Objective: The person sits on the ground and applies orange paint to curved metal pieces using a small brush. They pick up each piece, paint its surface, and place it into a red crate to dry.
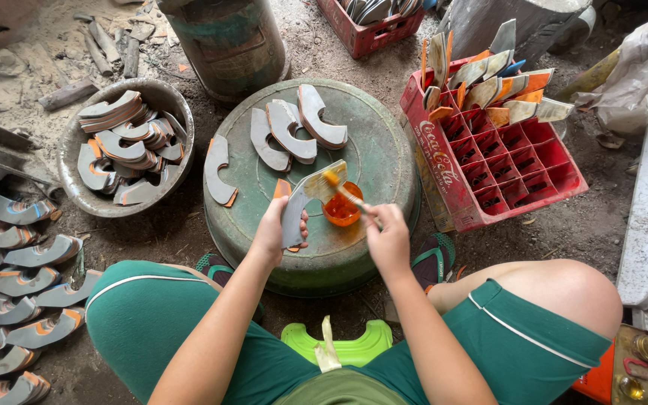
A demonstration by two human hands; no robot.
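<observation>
Left hand grips a curved grey sole piece while right hand pinches a thin brush over an orange glue cup near the round green drum's front edge.

grey sole piece; orange glue cup; red crate; green basin.
</observation>
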